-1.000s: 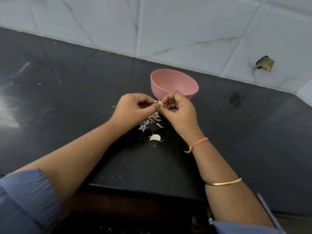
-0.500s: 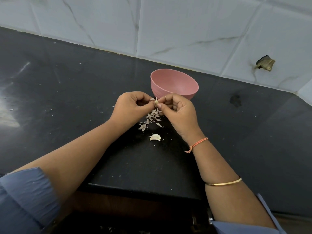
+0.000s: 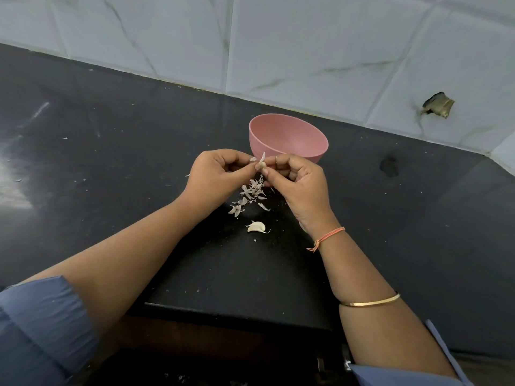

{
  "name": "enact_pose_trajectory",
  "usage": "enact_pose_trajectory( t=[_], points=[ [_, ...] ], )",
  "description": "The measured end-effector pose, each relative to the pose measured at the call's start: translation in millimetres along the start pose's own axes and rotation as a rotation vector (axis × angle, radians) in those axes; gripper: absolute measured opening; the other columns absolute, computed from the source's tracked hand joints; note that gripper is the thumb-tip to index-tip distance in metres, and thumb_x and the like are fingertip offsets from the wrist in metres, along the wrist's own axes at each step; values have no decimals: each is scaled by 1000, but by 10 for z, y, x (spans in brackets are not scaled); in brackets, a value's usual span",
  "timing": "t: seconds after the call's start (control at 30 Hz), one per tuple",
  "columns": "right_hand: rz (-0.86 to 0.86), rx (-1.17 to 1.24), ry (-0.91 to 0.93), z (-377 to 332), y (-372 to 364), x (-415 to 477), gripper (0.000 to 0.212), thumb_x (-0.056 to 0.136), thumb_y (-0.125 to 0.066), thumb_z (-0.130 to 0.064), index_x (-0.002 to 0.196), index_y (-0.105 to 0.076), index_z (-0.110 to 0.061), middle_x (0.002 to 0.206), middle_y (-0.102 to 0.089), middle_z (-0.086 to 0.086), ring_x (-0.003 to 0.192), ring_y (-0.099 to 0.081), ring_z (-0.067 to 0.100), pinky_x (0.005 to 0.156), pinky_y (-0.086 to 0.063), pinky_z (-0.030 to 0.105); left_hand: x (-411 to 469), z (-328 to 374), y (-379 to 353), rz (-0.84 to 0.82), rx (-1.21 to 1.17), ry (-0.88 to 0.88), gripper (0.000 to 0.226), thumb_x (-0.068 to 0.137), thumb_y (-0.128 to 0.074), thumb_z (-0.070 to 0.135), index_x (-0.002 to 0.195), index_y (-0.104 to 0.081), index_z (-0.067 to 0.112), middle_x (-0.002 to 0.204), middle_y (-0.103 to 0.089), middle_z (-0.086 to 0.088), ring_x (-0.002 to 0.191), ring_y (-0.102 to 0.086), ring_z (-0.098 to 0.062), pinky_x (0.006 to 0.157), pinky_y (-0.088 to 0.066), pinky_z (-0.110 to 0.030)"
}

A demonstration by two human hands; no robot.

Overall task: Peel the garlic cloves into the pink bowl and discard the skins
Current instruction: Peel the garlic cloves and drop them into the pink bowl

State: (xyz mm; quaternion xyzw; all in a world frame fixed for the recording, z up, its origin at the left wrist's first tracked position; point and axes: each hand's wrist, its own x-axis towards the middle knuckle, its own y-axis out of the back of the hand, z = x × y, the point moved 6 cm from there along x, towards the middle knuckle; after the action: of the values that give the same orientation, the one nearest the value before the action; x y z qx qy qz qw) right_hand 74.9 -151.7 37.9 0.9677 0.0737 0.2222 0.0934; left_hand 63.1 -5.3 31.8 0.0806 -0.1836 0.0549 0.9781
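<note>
A small garlic clove [image 3: 261, 164] is pinched between the fingertips of my left hand [image 3: 214, 178] and my right hand [image 3: 298, 185], just above the counter. A strip of papery skin sticks up from the clove. The pink bowl [image 3: 288, 140] stands right behind my hands; its inside is mostly hidden from this angle. Under my hands lies a pile of several garlic skins [image 3: 249, 195]. One whole unpeeled garlic clove [image 3: 256, 227] lies on the counter nearer to me.
The dark stone counter [image 3: 111, 162] stretches left and right, with small skin flecks scattered on it. A white tiled wall [image 3: 278, 51] rises behind the bowl. The counter's front edge [image 3: 237, 307] runs below my forearms.
The clove has turned between my fingertips and a strip of skin now stands up from it. My hands stay in nearly the same place in front of the bowl.
</note>
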Motion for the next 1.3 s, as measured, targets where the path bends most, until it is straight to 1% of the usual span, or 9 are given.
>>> enact_pose_trajectory(
  t=[0.17, 0.5, 0.77, 0.87, 0.93, 1.0, 1.1, 1.2, 1.3],
  points=[
    [-2, 48, -35, 24, 9, -3, 19, 79, -68, 3, 86, -70, -14, 85, -72, 7, 75, -68, 16, 75, -57, 31, -11, -1, -3, -5, 23, -3, 9, 81, -71, 14, 80, -71, 23, 73, -71, 3, 66, -64, -6, 70, -55, -26],
    [-15, 68, -56, 33, -24, -9, 19, 79, -68, 3, 82, -70, -15, 82, -71, 5, 75, -68, 13, 75, -57, 29, 0, 1, 5, 21, 50, -9, 14, 80, -70, 8, 76, -70, 21, 69, -68, 8, 63, -64, 0, 64, -53, -15],
    [48, 211, -123, 24, 4, -5, 16, 83, -61, 7, 86, -67, -8, 79, -67, 3, 71, -64, 9, 68, -55, 21, 18, -58, 21, 79, 94, 41, 8, 82, -69, 15, 75, -69, 17, 69, -68, 2, 65, -62, -10, 71, -55, -31],
    [55, 264, -146, 23, 18, -12, 17, 84, -60, 7, 87, -66, -8, 80, -64, 7, 72, -61, 10, 66, -54, 21, 29, -92, 51, 108, 121, 67, 14, 84, -65, 18, 72, -67, 12, 71, -68, -7, 68, -65, -24, 76, -56, -43],
    [44, 283, -152, 18, 14, -15, 18, 84, -59, 7, 87, -65, -9, 81, -62, 9, 72, -60, 12, 65, -54, 21, 30, -108, 62, 100, 118, 69, 22, 84, -64, 24, 66, -65, 10, 66, -67, -8, 62, -62, -21, 75, -56, -46],
    [39, 279, -156, 15, 16, -16, 18, 84, -59, 7, 87, -64, -10, 81, -62, 9, 70, -60, 11, 64, -54, 22, 29, -104, 65, 90, 140, 55, 30, 84, -66, 30, 62, -65, 10, 61, -66, -7, 58, -59, -15, 70, -56, -43],
    [35, 272, -181, 25, 19, -19, 16, 85, -60, 5, 89, -64, -10, 80, -63, 7, 69, -62, 9, 61, -54, 22, 30, -82, 45, 78, 170, 39, 23, 79, -72, 30, 66, -67, 12, 63, -66, -2, 59, -58, -11, 60, -51, -25],
    [33, 308, -203, 37, 13, -21, 15, 86, -58, 6, 90, -63, -7, 81, -65, 8, 69, -65, 12, 63, -56, 24, 18, -40, 4, 37, 86, 14, 7, 77, -75, 18, 79, -69, 17, 74, -68, 4, 67, -63, -6, 66, -53, -17],
    [8, 311, -195, 43, -1, -18, 14, 85, -58, 8, 93, -63, -2, 82, -68, 11, 74, -67, 15, 71, -57, 26, -1, 2, -32, -10, 70, -27, 10, 78, -73, 13, 83, -69, 22, 76, -68, 9, 69, -63, 2, 67, -50, -11]
  ],
)
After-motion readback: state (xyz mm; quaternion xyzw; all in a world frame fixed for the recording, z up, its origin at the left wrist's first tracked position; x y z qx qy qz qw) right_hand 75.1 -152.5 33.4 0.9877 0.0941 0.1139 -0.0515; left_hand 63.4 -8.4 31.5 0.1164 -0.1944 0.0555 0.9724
